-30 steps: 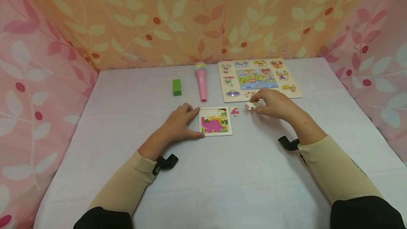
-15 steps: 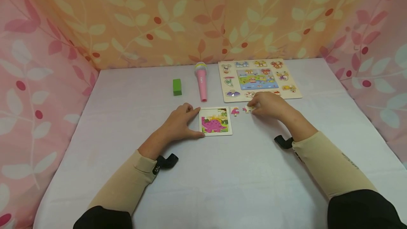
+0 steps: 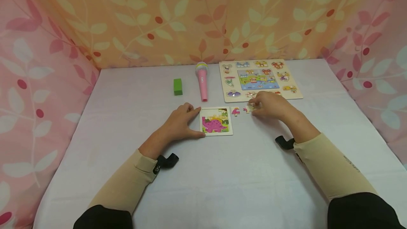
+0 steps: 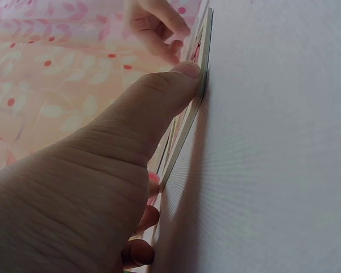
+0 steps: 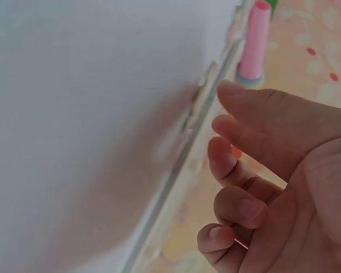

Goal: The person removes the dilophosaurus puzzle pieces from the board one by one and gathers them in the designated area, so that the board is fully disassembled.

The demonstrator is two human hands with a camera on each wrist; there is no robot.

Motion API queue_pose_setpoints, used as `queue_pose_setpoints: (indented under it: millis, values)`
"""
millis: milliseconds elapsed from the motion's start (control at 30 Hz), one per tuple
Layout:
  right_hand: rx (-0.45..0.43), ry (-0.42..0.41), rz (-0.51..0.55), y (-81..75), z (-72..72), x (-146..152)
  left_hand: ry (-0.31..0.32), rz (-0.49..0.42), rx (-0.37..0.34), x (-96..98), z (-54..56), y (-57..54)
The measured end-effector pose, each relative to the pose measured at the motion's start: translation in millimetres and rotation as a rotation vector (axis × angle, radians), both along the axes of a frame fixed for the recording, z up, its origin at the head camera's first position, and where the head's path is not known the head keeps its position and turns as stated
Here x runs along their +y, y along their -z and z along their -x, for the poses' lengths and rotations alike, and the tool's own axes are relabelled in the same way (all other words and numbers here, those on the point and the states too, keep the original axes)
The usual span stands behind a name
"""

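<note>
My left hand [image 3: 181, 123] grips the left side of a small square dinosaur jigsaw puzzle [image 3: 214, 125], index finger at its far corner and thumb at its near corner. In the left wrist view, the thumb [image 4: 165, 94] presses the puzzle's edge. A pink puzzle piece [image 3: 235, 111] lies just right of the board. Farther right, a pale puzzle piece [image 3: 247, 109] rests on the table, partly hidden by my right hand [image 3: 271, 106]. The right wrist view shows my right fingertips [image 5: 230, 91] apart, close above that piece [image 5: 200, 102], with the other fingers loosely curled.
A large wooden picture board [image 3: 227, 93] lies behind my right hand. A pink toy microphone [image 3: 202, 84] and a green block [image 3: 177, 87] stand behind the small puzzle. Patterned curtains [image 3: 152, 20] border the white tabletop [image 3: 203, 179].
My right hand has lowered the pale piece and moved it slightly left, near the pink piece. The last half second shows hardly any motion. My left hand stays on the puzzle.
</note>
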State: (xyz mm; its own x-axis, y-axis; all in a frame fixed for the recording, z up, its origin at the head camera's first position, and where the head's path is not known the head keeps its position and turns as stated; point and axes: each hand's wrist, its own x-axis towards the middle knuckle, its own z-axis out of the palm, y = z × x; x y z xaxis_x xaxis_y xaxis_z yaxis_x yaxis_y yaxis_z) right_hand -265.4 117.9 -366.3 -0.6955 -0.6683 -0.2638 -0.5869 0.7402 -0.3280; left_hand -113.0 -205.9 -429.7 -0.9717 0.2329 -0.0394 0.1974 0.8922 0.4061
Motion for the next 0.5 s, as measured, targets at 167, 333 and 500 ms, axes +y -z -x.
queue_pose_setpoints:
  millis: [167,333,500]
  values:
    - [0.041,-0.012,0.040,-9.5,-4.2,-1,-0.002,0.000,-0.004,0.3,-0.1,-0.4]
    - [0.075,-0.048,0.087,-17.4,-10.3,-11,-0.003,-0.005,-0.001,-0.1,0.2,0.0]
    - [0.094,-0.092,0.148,-20.2,-15.5,-24,-0.004,0.002,0.001,0.5,0.7,0.7]
